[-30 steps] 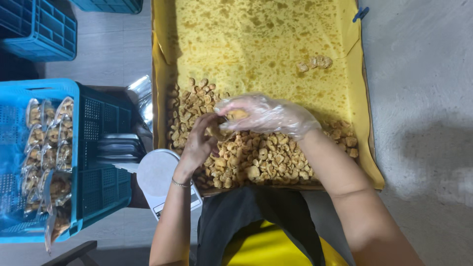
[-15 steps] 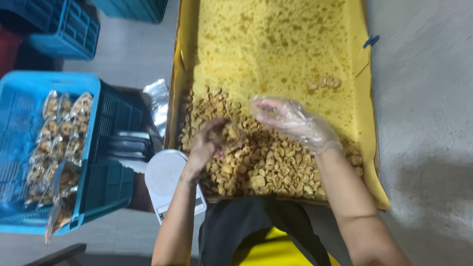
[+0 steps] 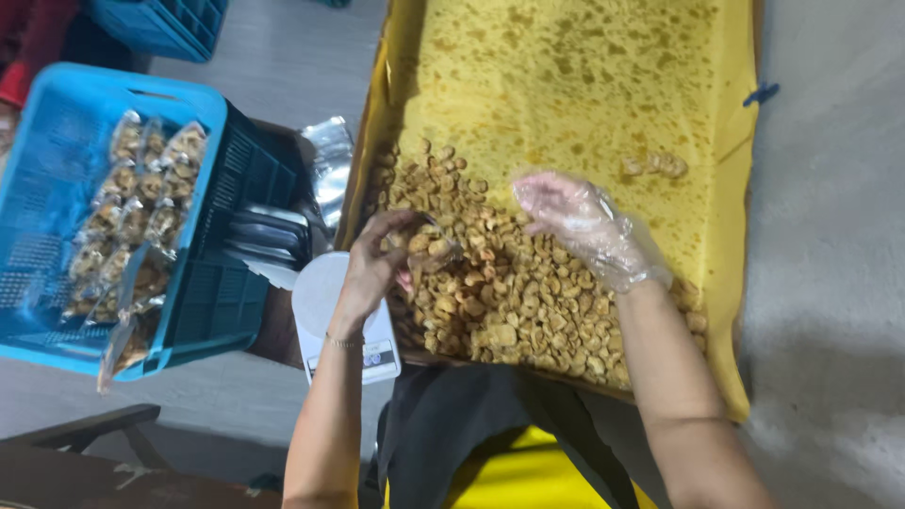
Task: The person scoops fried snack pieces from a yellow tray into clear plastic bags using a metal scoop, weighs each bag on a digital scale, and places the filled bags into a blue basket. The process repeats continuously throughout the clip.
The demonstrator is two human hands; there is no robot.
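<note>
Over the yellow-lined tray (image 3: pixel 726 217), the two hands have drawn apart.

The left hand (image 3: pixel 377 264) now holds a small clear bag (image 3: pixel 429 250) of snack pieces pinched in its fingers above the heap of fried snacks (image 3: pixel 509 292), while the gloved right hand (image 3: pixel 575 221), earlier beside it, hovers loosely spread and empty, suggesting another scoop for the bag.

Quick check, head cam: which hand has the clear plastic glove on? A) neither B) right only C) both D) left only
B: the right hand is wrapped in a clear, crinkled plastic glove above the pile of fried snack pieces, while the left hand is bare, with a thin bracelet at the wrist.
</note>
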